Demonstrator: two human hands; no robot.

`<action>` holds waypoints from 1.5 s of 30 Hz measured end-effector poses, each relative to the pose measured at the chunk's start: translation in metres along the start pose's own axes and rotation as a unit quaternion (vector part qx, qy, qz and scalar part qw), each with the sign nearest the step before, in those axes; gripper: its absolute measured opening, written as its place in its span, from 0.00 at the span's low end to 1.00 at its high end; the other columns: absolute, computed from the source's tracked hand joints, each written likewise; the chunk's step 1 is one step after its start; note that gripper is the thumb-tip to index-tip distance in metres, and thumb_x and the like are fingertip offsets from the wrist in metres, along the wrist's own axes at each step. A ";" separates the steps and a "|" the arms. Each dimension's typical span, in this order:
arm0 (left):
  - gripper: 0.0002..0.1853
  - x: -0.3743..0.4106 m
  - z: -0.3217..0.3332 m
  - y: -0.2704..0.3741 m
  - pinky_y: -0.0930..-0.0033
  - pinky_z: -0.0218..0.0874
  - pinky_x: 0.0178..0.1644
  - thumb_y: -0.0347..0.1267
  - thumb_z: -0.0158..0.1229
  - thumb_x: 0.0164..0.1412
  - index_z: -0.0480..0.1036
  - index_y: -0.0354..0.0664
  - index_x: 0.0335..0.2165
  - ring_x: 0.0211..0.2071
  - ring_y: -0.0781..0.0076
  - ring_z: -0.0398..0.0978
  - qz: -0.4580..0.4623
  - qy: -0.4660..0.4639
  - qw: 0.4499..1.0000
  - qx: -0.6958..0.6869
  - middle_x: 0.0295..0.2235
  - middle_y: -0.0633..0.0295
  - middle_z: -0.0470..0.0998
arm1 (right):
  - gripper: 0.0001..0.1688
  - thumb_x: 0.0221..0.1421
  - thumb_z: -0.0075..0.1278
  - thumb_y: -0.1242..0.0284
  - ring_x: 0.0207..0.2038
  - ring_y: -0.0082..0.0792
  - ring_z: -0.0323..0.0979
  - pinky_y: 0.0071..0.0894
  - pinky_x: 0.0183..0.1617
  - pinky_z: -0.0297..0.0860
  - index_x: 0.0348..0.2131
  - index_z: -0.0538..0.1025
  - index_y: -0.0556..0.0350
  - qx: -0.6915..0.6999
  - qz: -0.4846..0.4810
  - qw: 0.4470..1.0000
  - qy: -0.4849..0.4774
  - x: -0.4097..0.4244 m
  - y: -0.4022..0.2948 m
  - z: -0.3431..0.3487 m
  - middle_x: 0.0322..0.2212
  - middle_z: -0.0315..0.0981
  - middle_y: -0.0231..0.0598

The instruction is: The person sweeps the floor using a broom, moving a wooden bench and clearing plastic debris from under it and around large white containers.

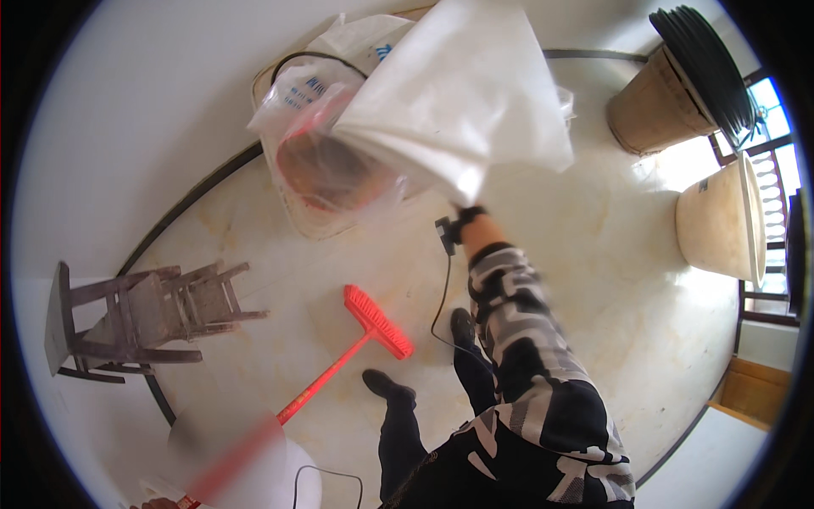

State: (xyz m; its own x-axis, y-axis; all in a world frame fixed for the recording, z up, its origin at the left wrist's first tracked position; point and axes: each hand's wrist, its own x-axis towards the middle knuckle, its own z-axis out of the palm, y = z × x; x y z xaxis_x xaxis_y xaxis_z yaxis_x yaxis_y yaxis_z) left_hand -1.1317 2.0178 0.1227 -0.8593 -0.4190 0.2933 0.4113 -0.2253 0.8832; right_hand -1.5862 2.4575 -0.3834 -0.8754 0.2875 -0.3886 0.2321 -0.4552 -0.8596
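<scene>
My left hand (pixel 159 504), cut by the bottom left edge, is closed around the handle of a red broom (pixel 305 394). The red bristle head rests on the floor in front of my left shoe. My right arm reaches forward, with a black strap and small device on the wrist. A white plastic sheet (pixel 458 89) hangs raised and creased from my right hand (pixel 478 230), whose fingers it hides. Behind the sheet, a red-rimmed basin (pixel 337 165) under clear plastic bags (pixel 305 86) sits on a pale, rounded tub or tray (pixel 299 216).
Stacked wooden stools or chairs (pixel 152 312) stand by the left wall. At right are a brown bucket (pixel 661 105) topped with coiled black hose (pixel 706 70) and a cream tub (pixel 718 223) near the window. A white rounded container (pixel 302 477) sits lower left. A cable (pixel 439 312) hangs from my right wrist.
</scene>
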 end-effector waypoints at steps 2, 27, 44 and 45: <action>0.18 0.000 0.023 -0.001 0.72 0.41 0.15 0.32 0.37 0.65 0.53 0.48 0.17 0.10 0.78 0.45 0.008 0.009 0.999 0.036 0.09 0.69 0.50 | 0.29 0.62 0.30 0.57 0.47 0.48 0.68 0.47 0.49 0.67 0.52 0.66 0.59 0.192 0.098 0.976 -0.016 0.013 -0.006 0.009 0.50 0.66 0.45; 0.19 -0.070 0.021 0.016 0.78 0.40 0.13 0.32 0.38 0.69 0.51 0.48 0.19 0.10 0.82 0.41 0.065 0.182 0.975 0.111 0.10 0.70 0.47 | 0.34 0.63 0.30 0.52 0.57 0.49 0.59 0.45 0.59 0.60 0.58 0.61 0.57 0.098 0.233 0.965 0.071 -0.136 -0.025 -0.247 0.58 0.59 0.45; 0.21 -0.132 -0.087 0.076 0.79 0.43 0.16 0.33 0.41 0.68 0.52 0.49 0.16 0.11 0.82 0.46 0.088 0.121 0.982 0.115 0.10 0.71 0.52 | 0.35 0.63 0.30 0.50 0.55 0.48 0.62 0.45 0.59 0.61 0.57 0.62 0.58 0.021 0.241 0.956 0.168 -0.453 0.049 -0.487 0.55 0.62 0.47; 0.21 -0.145 -0.085 0.079 0.79 0.43 0.16 0.34 0.41 0.68 0.52 0.49 0.16 0.11 0.82 0.46 0.102 0.116 0.981 0.116 0.10 0.71 0.52 | 0.36 0.63 0.30 0.50 0.55 0.48 0.62 0.45 0.59 0.61 0.57 0.62 0.58 0.026 0.237 0.958 0.157 -0.450 0.054 -0.489 0.55 0.62 0.47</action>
State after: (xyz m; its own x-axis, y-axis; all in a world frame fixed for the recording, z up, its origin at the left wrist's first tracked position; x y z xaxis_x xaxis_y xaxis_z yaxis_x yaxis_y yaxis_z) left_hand -0.9485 1.9859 0.1183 -0.6621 -0.6303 0.4054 0.4650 0.0788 0.8818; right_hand -0.9727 2.7160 -0.4172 -0.5034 0.2738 -0.8195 0.5436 -0.6369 -0.5467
